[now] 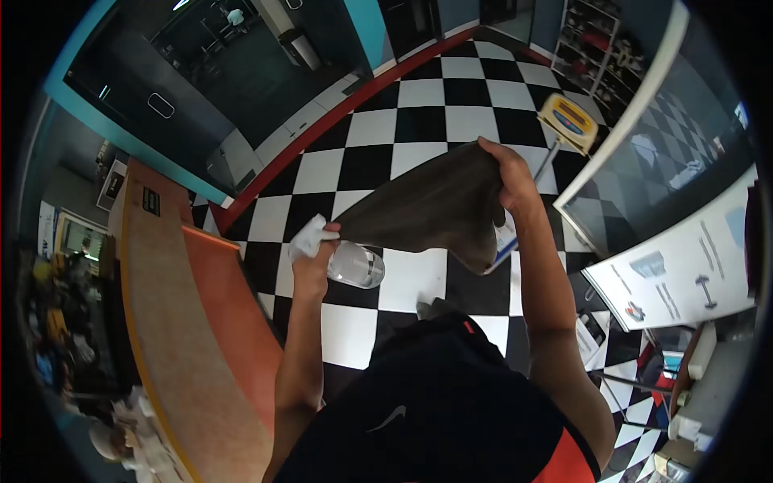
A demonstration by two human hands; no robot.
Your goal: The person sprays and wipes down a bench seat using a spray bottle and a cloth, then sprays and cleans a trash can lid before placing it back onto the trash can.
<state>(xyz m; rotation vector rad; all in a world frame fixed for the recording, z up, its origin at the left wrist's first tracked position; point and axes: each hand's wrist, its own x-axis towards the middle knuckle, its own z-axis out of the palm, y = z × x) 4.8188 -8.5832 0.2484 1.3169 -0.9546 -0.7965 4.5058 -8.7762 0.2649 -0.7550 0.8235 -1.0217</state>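
Observation:
A dark grey-brown cloth (427, 201) hangs stretched between my two hands above the floor. My left hand (316, 256) is closed on its narrow left corner. From the same hand juts a clear bottle (357, 266), its rounded bottom pointing right. A white piece (308, 237) shows at the left fingers; whether it is the bottle's top or something crumpled, I cannot tell. My right hand (513, 173) grips the cloth's upper right edge, with the fingers partly behind the fabric. Beside the right forearm, a blue-and-white flat item (505, 239) is mostly hidden by the cloth.
Black and white tiles (374, 125) cover the floor. A counter (161, 266) curves along the left. A scale with a yellow display head (568, 122) stands ahead to the right, near a glass door (636, 153). A white printed board (668, 258) leans at right; a shelf rack (588, 44) stands behind.

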